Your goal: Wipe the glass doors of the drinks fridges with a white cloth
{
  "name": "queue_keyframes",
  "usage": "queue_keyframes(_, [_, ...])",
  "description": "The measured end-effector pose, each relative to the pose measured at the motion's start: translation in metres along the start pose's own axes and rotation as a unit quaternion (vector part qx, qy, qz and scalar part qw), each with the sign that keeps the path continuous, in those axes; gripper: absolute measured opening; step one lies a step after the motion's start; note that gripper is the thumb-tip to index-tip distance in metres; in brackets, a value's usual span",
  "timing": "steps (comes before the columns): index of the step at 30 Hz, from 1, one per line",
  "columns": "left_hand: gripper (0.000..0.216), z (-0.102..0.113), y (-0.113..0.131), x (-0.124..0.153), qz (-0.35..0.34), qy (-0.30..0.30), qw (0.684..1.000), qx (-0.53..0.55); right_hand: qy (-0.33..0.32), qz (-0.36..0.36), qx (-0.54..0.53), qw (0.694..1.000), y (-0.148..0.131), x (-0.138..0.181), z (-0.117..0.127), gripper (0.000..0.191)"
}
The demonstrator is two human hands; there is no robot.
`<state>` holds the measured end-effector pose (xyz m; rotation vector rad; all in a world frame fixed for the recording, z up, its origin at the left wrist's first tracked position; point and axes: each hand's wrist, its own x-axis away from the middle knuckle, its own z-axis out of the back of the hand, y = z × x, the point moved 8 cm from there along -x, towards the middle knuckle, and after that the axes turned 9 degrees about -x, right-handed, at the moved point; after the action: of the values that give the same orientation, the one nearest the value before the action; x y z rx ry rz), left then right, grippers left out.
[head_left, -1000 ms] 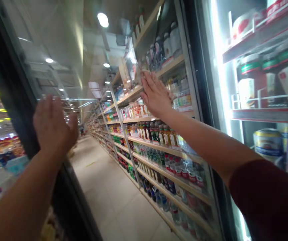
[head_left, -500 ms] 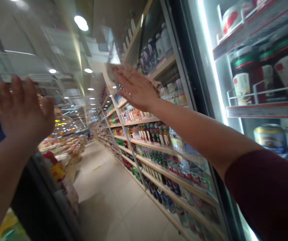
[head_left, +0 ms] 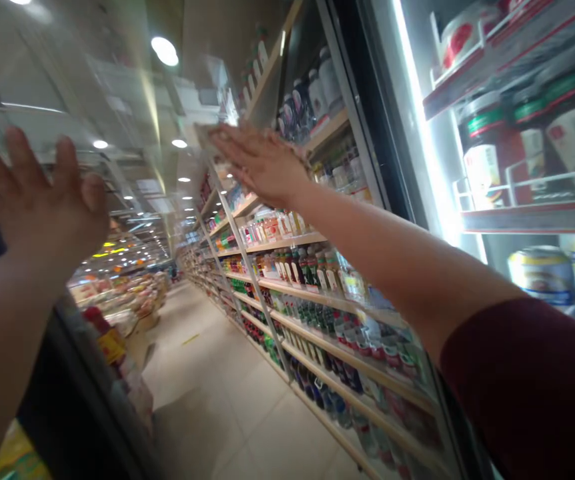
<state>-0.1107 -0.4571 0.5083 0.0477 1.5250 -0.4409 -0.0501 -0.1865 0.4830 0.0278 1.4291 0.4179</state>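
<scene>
My right hand [head_left: 262,163] lies flat over a thin brownish cloth [head_left: 206,135], pressed against the glass pane [head_left: 187,87] of a cooler door. Edges of the cloth show beyond the fingertips and behind the wrist; the rest is hidden under the palm. On the left, my left hand [head_left: 42,200] is raised with its fingers spread and nothing in it. It is near the dark door frame [head_left: 82,387]; whether it touches the glass cannot be made out. A dark maroon sleeve covers the right upper arm.
Lit cooler shelves [head_left: 532,220] with bottles and cans stand close at right. Through the glass, long wooden shelves [head_left: 317,293] of bottles run beside a tiled aisle [head_left: 207,373]. Produce displays [head_left: 122,293] lie beyond, at left.
My right hand has slid a little left and up across the glass with the cloth. My left hand has shifted slightly left and up, its fingers spread wider.
</scene>
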Motion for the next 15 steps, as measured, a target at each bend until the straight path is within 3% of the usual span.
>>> queue_keyframes(2, [0.086,0.000,0.001,0.002,-0.010,-0.011,1.000,0.005,0.068,-0.129,0.007,0.989,0.029,0.000,0.017,0.057])
queue_keyframes(4, [0.086,0.004,0.003,0.003,-0.002,-0.002,1.000,0.016,0.119,-0.189,0.021,0.974,0.038,0.006,0.026,0.056])
queue_keyframes(5, [0.086,0.005,0.003,0.003,0.006,0.000,1.000,0.020,0.118,-0.175,0.029,0.977,0.033,0.007,0.024,0.058])
queue_keyframes(9, [0.085,0.005,0.008,0.005,0.020,-0.018,0.999,0.018,-0.003,0.053,0.017,0.998,-0.013,0.004,-0.006,0.058])
queue_keyframes(10, [0.084,0.004,0.008,0.006,0.021,-0.020,0.999,0.019,-0.008,0.062,0.007,0.998,-0.014,0.003,-0.007,0.059])
queue_keyframes(12, [0.083,0.002,0.006,0.006,0.023,-0.022,0.999,0.021,0.043,-0.025,-0.002,0.999,0.006,-0.004,0.004,0.058])
queue_keyframes(15, [0.081,-0.003,0.001,0.006,0.027,-0.021,0.999,0.021,0.131,-0.193,0.008,0.972,0.038,-0.003,0.021,0.059])
